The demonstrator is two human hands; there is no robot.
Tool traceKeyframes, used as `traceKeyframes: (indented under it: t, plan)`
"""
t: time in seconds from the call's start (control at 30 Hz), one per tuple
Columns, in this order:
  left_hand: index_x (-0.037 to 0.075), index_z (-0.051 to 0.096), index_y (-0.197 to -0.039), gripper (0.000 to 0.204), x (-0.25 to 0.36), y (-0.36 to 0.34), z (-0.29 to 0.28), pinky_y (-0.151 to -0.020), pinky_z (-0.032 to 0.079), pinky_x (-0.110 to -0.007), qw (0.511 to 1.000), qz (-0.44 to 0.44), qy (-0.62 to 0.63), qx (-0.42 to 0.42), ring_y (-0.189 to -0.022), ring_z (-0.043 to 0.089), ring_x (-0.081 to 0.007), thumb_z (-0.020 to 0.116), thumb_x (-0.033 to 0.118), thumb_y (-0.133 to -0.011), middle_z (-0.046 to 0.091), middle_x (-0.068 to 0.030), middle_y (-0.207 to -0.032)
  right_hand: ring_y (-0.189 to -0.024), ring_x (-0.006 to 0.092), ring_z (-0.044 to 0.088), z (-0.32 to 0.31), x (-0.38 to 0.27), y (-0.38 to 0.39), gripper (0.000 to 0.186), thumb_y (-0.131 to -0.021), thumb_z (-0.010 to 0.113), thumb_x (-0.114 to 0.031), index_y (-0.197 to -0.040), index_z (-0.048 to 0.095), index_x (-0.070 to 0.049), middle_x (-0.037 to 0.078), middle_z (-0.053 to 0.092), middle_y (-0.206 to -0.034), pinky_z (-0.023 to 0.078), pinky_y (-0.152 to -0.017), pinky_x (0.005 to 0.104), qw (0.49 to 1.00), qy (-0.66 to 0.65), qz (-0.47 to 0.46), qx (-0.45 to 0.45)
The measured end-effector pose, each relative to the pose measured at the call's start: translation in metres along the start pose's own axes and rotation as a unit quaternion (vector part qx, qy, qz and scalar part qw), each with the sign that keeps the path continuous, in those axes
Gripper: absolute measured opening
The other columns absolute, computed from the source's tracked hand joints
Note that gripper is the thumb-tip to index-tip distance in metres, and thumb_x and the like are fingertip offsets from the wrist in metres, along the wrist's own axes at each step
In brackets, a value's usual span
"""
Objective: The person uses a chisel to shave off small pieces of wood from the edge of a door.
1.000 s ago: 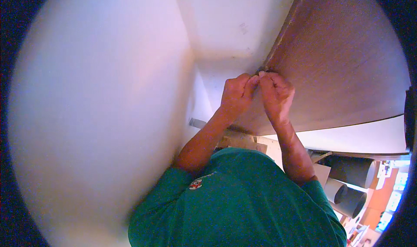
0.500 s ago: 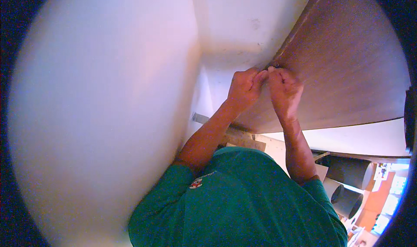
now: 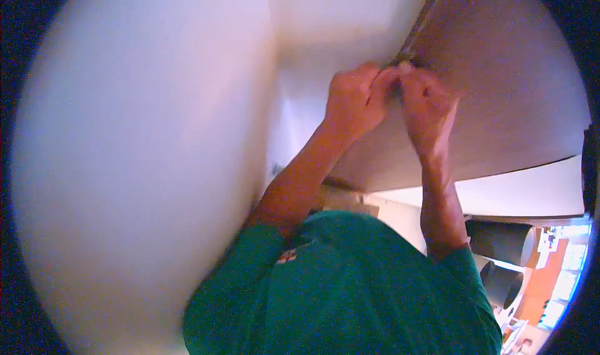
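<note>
A large brown panel (image 3: 500, 117), wood-like in look, fills the right side, its edge running up beside a pale wall. At this edge my left hand (image 3: 355, 99) is closed, thumb and fingers pinched together near the panel's rim. Close against it, my right hand (image 3: 429, 105) is also closed, its fingertips meeting the left ones at the edge. A small dark spot shows by the fingertips. Whatever lies between the fingers is hidden and too blurred to name.
On the left a broad white surface (image 3: 144, 155) stands close to my left arm. The pale wall (image 3: 337, 17) lies ahead, beyond my hands. Lower right, dark cylinders (image 3: 503, 241) lie beyond the panel, with shelf-like clutter behind them.
Both hands have moved farther up along the panel's edge and slightly right, staying closed and side by side. The view has shifted a little.
</note>
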State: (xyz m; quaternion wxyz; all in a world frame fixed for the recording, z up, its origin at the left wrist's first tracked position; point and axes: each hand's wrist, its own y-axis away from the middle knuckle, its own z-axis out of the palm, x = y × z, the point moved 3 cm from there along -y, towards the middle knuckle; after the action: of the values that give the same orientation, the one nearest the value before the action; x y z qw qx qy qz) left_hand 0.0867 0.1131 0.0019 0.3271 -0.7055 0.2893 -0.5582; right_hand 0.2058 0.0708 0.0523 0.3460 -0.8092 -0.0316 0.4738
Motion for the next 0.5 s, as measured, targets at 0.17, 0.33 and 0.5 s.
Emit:
traceKeyframes:
  t: [0.17, 0.33, 0.5]
  plan:
    - [0.000, 0.061, -0.078, 0.026, 0.009, 0.026, 0.002, -0.049, 0.044, -0.043, 0.985, -0.149, 0.032, -0.076, -0.051, 0.058, -0.0353, 0.060, 0.019, -0.096, 0.057, -0.0193, -0.060, -0.049, 0.0219, 0.055, -0.009, 0.005, 0.021, 0.029, -0.091, 0.066, -0.023, -0.072, 0.065, 0.000, 0.016, 0.062, -0.062, 0.045, -0.049, 0.0376, 0.999, 0.015, 0.015, -0.050]
    - [0.000, 0.058, -0.075, 0.027, -0.009, 0.038, 0.012, -0.048, 0.042, -0.037, 0.992, -0.101, -0.021, -0.076, -0.048, 0.051, -0.0212, 0.057, 0.016, -0.098, 0.056, -0.0149, -0.058, -0.057, 0.0063, 0.049, -0.003, 0.031, 0.026, 0.025, -0.092, 0.066, -0.014, -0.073, 0.067, 0.002, 0.005, 0.059, -0.059, 0.041, -0.050, 0.0280, 0.995, 0.004, 0.061, -0.081]
    - [0.001, 0.054, -0.074, 0.032, -0.008, 0.034, 0.006, -0.048, 0.041, -0.035, 0.973, -0.206, 0.068, -0.078, -0.051, 0.050, -0.0177, 0.053, 0.019, -0.100, 0.056, -0.0099, -0.059, -0.056, 0.0070, 0.052, 0.004, 0.028, 0.019, 0.025, -0.091, 0.066, -0.014, -0.072, 0.067, 0.003, 0.008, 0.062, -0.060, 0.043, -0.050, 0.0293, 0.995, 0.005, 0.060, -0.082]
